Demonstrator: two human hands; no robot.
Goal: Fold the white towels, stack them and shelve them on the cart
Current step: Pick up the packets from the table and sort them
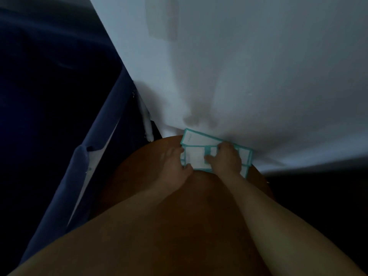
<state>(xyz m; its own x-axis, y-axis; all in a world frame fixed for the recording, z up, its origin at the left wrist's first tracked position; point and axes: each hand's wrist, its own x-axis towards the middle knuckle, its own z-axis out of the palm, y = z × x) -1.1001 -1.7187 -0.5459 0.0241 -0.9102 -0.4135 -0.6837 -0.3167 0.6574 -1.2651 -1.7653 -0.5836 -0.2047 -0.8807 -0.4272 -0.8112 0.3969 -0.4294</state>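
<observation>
The view is dim. A small stack of folded white towels with teal borders (196, 156) lies against the lower edge of a big white surface (258, 76). My left hand (174, 163) holds the stack's left edge, with the thumb on its near side. On top of the stack's right half, my right hand (226, 160) holds it with fingers curled over the far edge and the thumb on the top towel. The right hand hides part of the stack's right side.
Dark blue fabric with a padded edge (95, 146) runs down the left side. A brown rounded surface (159, 196) lies under my forearms. A thin white piece (148, 126) shows between the blue fabric and the white surface. The lower right is dark.
</observation>
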